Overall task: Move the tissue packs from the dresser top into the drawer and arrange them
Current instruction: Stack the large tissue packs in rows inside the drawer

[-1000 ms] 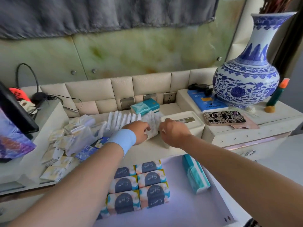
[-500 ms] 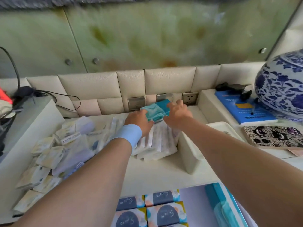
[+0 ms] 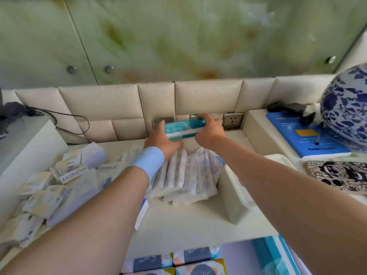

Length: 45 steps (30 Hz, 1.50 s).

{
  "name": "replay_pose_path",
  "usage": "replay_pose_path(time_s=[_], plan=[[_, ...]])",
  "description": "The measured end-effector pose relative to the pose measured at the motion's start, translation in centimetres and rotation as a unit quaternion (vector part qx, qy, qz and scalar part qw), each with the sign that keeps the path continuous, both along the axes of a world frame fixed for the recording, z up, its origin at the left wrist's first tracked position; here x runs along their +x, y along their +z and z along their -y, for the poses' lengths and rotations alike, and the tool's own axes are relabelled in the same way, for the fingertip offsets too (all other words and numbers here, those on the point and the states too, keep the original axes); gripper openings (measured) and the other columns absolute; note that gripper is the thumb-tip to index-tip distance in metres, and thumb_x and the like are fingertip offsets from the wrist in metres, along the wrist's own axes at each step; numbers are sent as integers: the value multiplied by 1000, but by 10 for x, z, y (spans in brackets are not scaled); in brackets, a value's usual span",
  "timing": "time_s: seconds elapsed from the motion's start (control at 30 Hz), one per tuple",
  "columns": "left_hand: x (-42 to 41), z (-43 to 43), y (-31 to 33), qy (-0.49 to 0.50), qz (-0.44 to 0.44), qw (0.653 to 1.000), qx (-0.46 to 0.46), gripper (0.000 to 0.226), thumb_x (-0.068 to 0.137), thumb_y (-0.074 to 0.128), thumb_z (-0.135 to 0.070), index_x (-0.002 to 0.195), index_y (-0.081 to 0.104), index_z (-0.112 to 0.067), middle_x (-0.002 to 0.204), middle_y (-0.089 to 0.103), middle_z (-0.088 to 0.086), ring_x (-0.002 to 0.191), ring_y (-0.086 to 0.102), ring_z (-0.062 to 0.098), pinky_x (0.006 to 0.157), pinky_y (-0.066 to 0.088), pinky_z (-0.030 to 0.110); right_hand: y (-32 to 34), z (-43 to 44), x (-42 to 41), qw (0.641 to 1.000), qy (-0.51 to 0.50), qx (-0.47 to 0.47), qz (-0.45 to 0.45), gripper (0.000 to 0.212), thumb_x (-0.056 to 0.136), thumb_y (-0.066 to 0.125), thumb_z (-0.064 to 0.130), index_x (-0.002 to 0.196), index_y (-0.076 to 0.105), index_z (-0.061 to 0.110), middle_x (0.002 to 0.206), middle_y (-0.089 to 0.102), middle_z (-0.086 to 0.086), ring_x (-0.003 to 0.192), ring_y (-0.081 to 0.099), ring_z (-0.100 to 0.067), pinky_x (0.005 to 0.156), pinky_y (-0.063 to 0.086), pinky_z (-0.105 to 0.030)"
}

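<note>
Teal plastic with pale swirls and a white band along its lower edge wraps the tissue pack (image 3: pixel 183 129), a soft oblong held lengthwise between both hands at the back of the worktop (image 3: pixel 178 221), in front of the padded cream wall panels. The left hand (image 3: pixel 160 142), with a light blue wristband (image 3: pixel 149 163), grips the pack's left end, fingers curled behind it and the thumb underneath. The right hand (image 3: pixel 210 132) grips the right end, its fingers wrapped over the top.

Just below the pack, a fan of flat white tissue packs (image 3: pixel 188 175) lies on the worktop, leaning against a white tissue box (image 3: pixel 238 193). Small cream and lilac packs (image 3: pixel 45 191) lie heaped to the left.

At the bottom edge, the open drawer (image 3: pixel 234 253) holds rows of packs with dark round labels (image 3: pixel 196 255), and another teal pack (image 3: pixel 278 255) stands on its side near them.

A wall socket (image 3: pixel 232 121) sits just right of the right hand. Further right, a blue book (image 3: pixel 305 135), a blue-and-white vase (image 3: pixel 347 112) and a patterned phone case (image 3: pixel 337 175) rest on a raised ledge.
</note>
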<state>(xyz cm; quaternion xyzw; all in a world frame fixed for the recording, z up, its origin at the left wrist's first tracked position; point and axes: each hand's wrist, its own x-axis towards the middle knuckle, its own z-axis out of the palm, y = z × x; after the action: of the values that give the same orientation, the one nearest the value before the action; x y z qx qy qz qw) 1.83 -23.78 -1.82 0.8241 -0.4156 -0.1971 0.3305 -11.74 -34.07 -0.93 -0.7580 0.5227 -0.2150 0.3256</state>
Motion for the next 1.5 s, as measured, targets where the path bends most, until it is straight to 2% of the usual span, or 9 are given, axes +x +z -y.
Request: replay_pose_path(time_s=[0.13, 0.3, 0.47, 0.67, 0.77, 0.9, 1.03, 1.27, 1.5], plan=[[8, -17, 30, 16, -4, 995, -94, 80, 73, 80, -29, 143, 41, -29, 135, 43, 6, 113, 58, 24, 99, 46, 31, 16, -23, -4, 997, 27, -73, 18, 67, 75, 65, -7, 129, 47, 28, 123, 29, -2, 104, 52, -22, 96, 52, -28], [10, -62, 61, -28, 45, 995, -79, 69, 74, 79, -13, 135, 49, -26, 130, 38, 8, 107, 57, 24, 94, 41, 22, 48, -55, -23, 988, 103, -114, -20, 62, 70, 77, 8, 123, 49, 25, 114, 53, 4, 96, 59, -16, 83, 58, -30], [6, -113, 92, -108, 137, 984, 25, 71, 74, 81, -23, 136, 48, -32, 130, 42, 2, 114, 54, 22, 100, 40, 28, 77, -105, -44, 987, 155, -47, 6, 64, 68, 81, 14, 125, 53, 25, 109, 61, 6, 91, 62, -10, 73, 58, -21], [-24, -165, 99, -140, 145, 977, 74, 73, 74, 81, -36, 138, 45, -36, 128, 52, -5, 110, 58, 20, 95, 48, 34, 101, -159, -79, 982, 188, -24, 13, 59, 73, 78, 10, 125, 56, 25, 105, 60, 8, 87, 61, -6, 60, 46, -7], [-43, -190, 100, -146, 132, 978, 66, 70, 74, 82, -37, 134, 48, -36, 124, 55, -7, 104, 59, 18, 89, 50, 32, 113, -182, -106, 975, 219, -25, -37, 61, 75, 79, 14, 129, 55, 26, 109, 60, 7, 93, 62, -10, 67, 47, -8], [-78, -214, 104, -212, 133, 965, 73, 57, 73, 82, -32, 122, 54, -36, 117, 58, -8, 99, 59, 15, 85, 48, 30, 118, -217, -151, 945, 271, -33, -180, 66, 78, 80, 28, 137, 48, 28, 119, 58, 8, 103, 56, -13, 92, 49, -27], [-116, -230, 100, -269, 127, 950, 90, 46, 74, 82, -31, 110, 54, -38, 109, 57, -7, 96, 58, 14, 79, 44, 28, 111, -242, -189, 924, 278, -46, -257, 66, 77, 78, 38, 136, 49, 28, 122, 59, 6, 99, 53, -13, 87, 43, -27], [-170, -241, 88, -287, 133, 943, 102, 55, 70, 81, -43, 117, 54, -38, 116, 53, -8, 99, 55, 13, 89, 48, 32, 82, -254, -237, 929, 249, -9, -274, 66, 73, 78, 27, 133, 49, 27, 122, 60, 3, 103, 56, -17, 91, 49, -31], [-234, -240, 72, -372, 86, 873, 304, 109, 63, 85, -54, 150, 21, -38, 144, 46, -7, 123, 52, 23, 102, 46, 41, 55, -253, -271, 908, 280, -57, -307, 59, 80, 68, 9, 132, 55, 35, 122, 51, -1, 107, 57, -24, 92, 51, -36]])
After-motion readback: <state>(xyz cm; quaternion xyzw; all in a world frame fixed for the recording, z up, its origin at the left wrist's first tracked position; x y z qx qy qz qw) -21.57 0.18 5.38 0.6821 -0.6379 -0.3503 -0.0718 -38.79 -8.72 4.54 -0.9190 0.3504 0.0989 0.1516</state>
